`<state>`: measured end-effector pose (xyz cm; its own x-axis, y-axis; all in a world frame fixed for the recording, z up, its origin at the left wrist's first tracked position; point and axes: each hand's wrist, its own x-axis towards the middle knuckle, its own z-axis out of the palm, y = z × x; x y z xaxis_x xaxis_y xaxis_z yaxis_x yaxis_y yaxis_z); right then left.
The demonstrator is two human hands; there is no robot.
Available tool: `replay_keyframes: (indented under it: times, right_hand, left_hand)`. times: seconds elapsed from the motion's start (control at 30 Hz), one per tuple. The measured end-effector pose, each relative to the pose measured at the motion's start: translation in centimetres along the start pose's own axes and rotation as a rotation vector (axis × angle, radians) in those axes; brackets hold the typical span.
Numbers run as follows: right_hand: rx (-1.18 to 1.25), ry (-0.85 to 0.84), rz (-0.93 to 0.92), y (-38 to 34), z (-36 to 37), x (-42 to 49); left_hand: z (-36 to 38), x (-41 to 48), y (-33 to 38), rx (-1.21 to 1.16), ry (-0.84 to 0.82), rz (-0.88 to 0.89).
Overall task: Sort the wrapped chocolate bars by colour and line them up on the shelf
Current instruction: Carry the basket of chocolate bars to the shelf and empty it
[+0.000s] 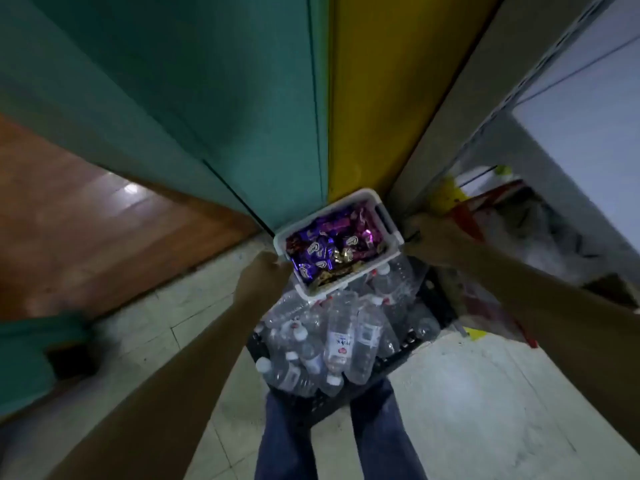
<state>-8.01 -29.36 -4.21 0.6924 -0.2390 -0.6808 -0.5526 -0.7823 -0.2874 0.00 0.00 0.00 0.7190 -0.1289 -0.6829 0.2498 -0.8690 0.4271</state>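
1. Pale tiled floor (467, 393) underfoot; teal panel (242, 98) and yellow panel (374, 98) straight ahead, wooden panel (86, 202) off to the left, grey shelving unit (502, 140) along the right edge of view.
2. Stands in jeans (381, 427) over a black crate (434, 306) heaped with clear water bottles (337, 337).
3. Holds a white basket (323, 213) tilted above the far end of that crate; cannot tell whether its near edge touches the bottles or hangs just over them.
4. Keeps every wrapped chocolate bar in sight inside the basket: chocolate bars (332, 244) jumbled together, purple wrappers mostly toward the left end and near-left corner, pink toward the right end, gold and brown along the near edge.
5. Grasps the rim at the basket's right end with the right hand (424, 237), fingers curled over it as far as the blur allows.
6. Meets the basket's near-left corner with the left hand (268, 271); fingers lost in blur and shadow, so cannot tell whether grasping or merely steadying.
7. Looks, by judgement, to be at the very start: no colours separated, no bar on any shelf in view.
8. Leaves everything to do: likely bringing the basket to the shelving, lifting bars out, grouping purple, pink and gold-brown, then setting each group in a row along a shelf edge.
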Motion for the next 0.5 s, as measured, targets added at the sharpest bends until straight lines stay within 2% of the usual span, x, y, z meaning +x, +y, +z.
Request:
replay_keyframes:
  times: [0.1, 0.27, 0.4, 0.5]
  right_hand:
    - [0.15, 0.006, 0.098, 0.4, 1.8, 2.8]
    - [0.358, 0.035, 0.221, 0.9, 4.6, 7.8]
    - [0.728, 0.034, 0.263, 0.0, 5.6, 9.6]
    - [0.802, 0.016, 0.233, -0.5, 5.9, 10.4]
  left_hand:
    - [3.0, 3.0, -1.2, -0.227, -0.068, -0.133]
    - [6.9, 7.1, -3.3, -0.471, -0.113, -0.325]
    - [8.6, 8.6, -4.0, -0.737, -0.114, -0.374]
    - [8.9, 9.2, -3.7, -0.806, -0.17, -0.344]
